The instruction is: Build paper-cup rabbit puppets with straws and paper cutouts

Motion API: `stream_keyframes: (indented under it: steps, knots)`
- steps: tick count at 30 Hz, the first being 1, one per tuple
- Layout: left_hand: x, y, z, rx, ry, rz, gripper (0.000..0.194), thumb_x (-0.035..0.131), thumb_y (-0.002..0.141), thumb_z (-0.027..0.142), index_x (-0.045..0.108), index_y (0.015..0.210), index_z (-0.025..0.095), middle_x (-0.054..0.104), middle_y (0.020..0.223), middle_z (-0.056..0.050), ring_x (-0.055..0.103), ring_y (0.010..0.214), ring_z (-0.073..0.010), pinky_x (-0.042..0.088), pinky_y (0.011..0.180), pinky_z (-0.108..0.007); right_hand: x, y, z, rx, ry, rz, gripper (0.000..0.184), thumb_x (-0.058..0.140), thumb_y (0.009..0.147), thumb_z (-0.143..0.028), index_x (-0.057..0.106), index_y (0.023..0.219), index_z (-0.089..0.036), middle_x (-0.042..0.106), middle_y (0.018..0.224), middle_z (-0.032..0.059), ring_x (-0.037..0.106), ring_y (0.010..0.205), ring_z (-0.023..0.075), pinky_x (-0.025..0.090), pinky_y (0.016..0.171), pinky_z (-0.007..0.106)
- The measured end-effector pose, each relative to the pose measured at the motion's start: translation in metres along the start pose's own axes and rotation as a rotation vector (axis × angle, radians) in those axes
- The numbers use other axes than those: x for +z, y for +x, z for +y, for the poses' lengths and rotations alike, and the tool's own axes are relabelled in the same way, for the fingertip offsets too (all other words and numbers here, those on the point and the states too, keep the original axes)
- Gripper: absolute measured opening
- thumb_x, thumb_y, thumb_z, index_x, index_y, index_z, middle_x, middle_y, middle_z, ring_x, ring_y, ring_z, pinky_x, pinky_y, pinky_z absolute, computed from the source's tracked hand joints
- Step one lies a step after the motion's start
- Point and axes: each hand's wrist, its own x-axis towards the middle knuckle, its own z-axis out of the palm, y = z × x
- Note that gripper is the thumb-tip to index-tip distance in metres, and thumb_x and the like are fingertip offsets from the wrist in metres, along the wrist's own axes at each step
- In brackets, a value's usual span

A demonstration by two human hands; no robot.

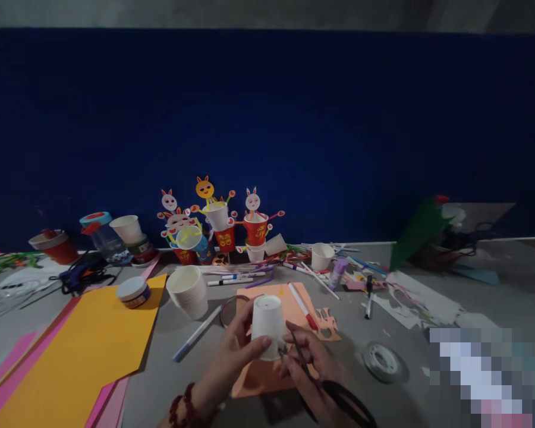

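An upside-down white paper cup (pixel 267 318) is held in my left hand (pixel 236 348), its base facing up and the thumb across its side. My right hand (pixel 312 359) is closed around a pair of dark scissors (pixel 348 401), their handle loops toward me. Some of the right fingers are at the cup's lower right side. Whether the blades touch the cup I cannot tell. Under both hands lies orange paper (pixel 249 383), with a red-capped marker (pixel 303 306) across its upper right.
A stack of paper cups (pixel 187 291), a jar (pixel 134 292) and yellow card (pixel 80 345) are on the left. Decorated cup figures (pixel 225 238) stand at the back. A tape roll (pixel 381 361), a purple glue stick (pixel 338 272) and paper scraps (pixel 396 309) are on the right.
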Motion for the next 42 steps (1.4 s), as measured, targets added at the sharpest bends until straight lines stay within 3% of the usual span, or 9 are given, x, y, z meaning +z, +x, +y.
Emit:
stream_keyframes:
  steps: [2,3,6,9,15,22,29,37,42]
  knots:
    - [0.0,-0.001,0.001,-0.019,0.011,-0.026,0.058,0.084,0.074,0.036,0.064,0.127,0.024,0.07,0.124,-0.009,0.063,0.115,-0.0316,0.052,0.087,-0.035,0.0,0.0,-0.001,0.014,0.011,0.003,0.031,0.053,0.096,-0.052,0.059,0.107,-0.024,0.071,0.064,0.0002,0.072,0.069,0.0222,0.047,0.103,0.047]
    - [0.0,-0.001,0.0,-0.009,0.008,-0.036,0.056,0.084,0.074,0.036,0.065,0.126,0.025,0.071,0.121,-0.008,0.064,0.111,-0.0302,0.053,0.086,-0.034,0.0,-0.001,-0.002,0.048,0.035,0.002,0.033,0.053,0.095,-0.054,0.059,0.107,-0.023,0.071,0.064,0.0002,0.071,0.07,0.0225,0.048,0.1,0.047]
    - [-0.003,-0.001,-0.004,0.066,-0.017,-0.044,0.054,0.084,0.076,0.034,0.065,0.126,0.028,0.072,0.116,-0.005,0.066,0.105,-0.0249,0.053,0.086,-0.031,0.002,-0.002,-0.003,0.193,0.18,0.003,0.039,0.054,0.094,-0.059,0.057,0.108,-0.023,0.07,0.068,0.0006,0.069,0.069,0.0217,0.056,0.079,0.038]
    - [-0.006,-0.002,-0.011,0.126,-0.009,-0.034,0.054,0.083,0.078,0.029,0.063,0.128,0.032,0.07,0.121,-0.003,0.064,0.108,-0.0225,0.051,0.09,-0.029,0.005,-0.002,-0.001,0.25,0.285,0.023,0.041,0.057,0.092,-0.062,0.055,0.105,-0.023,0.068,0.068,-0.0006,0.067,0.068,0.0199,0.054,0.072,0.034]
    - [-0.005,-0.003,-0.017,0.188,0.008,0.0,0.055,0.083,0.079,0.026,0.06,0.127,0.038,0.067,0.123,0.001,0.062,0.114,-0.0204,0.048,0.097,-0.027,0.005,0.0,0.001,0.254,0.345,0.087,0.04,0.059,0.092,-0.06,0.055,0.105,-0.023,0.069,0.067,-0.0016,0.066,0.067,0.0186,0.052,0.073,0.032]
    - [-0.001,-0.005,-0.018,0.216,0.06,0.073,0.057,0.085,0.075,0.029,0.056,0.125,0.029,0.069,0.113,-0.003,0.065,0.104,-0.0226,0.051,0.09,-0.029,0.005,-0.001,-0.003,0.249,0.285,0.123,0.04,0.059,0.091,-0.062,0.056,0.102,-0.023,0.069,0.067,-0.0005,0.068,0.068,0.0211,0.053,0.073,0.033]
    - [-0.005,-0.008,-0.033,0.248,0.246,0.195,0.068,0.083,0.073,0.031,0.05,0.132,0.025,0.06,0.132,-0.009,0.058,0.12,-0.0305,0.047,0.1,-0.036,0.005,0.001,0.002,0.265,0.33,0.122,0.043,0.06,0.089,-0.064,0.054,0.102,-0.023,0.07,0.067,0.0003,0.07,0.066,0.0211,0.057,0.071,0.034]
    - [-0.001,-0.009,-0.025,0.396,0.394,0.131,0.055,0.079,0.078,0.024,0.05,0.124,0.028,0.058,0.125,-0.007,0.059,0.115,-0.0279,0.048,0.098,-0.037,-0.004,0.006,-0.002,0.254,0.353,0.064,0.037,0.057,0.091,-0.062,0.057,0.101,-0.026,0.068,0.067,-0.0003,0.068,0.065,0.0227,0.055,0.065,0.033]
    - [-0.001,-0.009,-0.024,0.297,0.284,0.136,0.058,0.082,0.074,0.027,0.051,0.123,0.029,0.06,0.12,-0.004,0.062,0.107,-0.0258,0.051,0.09,-0.032,-0.004,0.006,-0.003,0.24,0.338,0.077,0.037,0.059,0.093,-0.059,0.056,0.101,-0.023,0.07,0.067,-0.0004,0.068,0.064,0.0191,0.053,0.068,0.031]
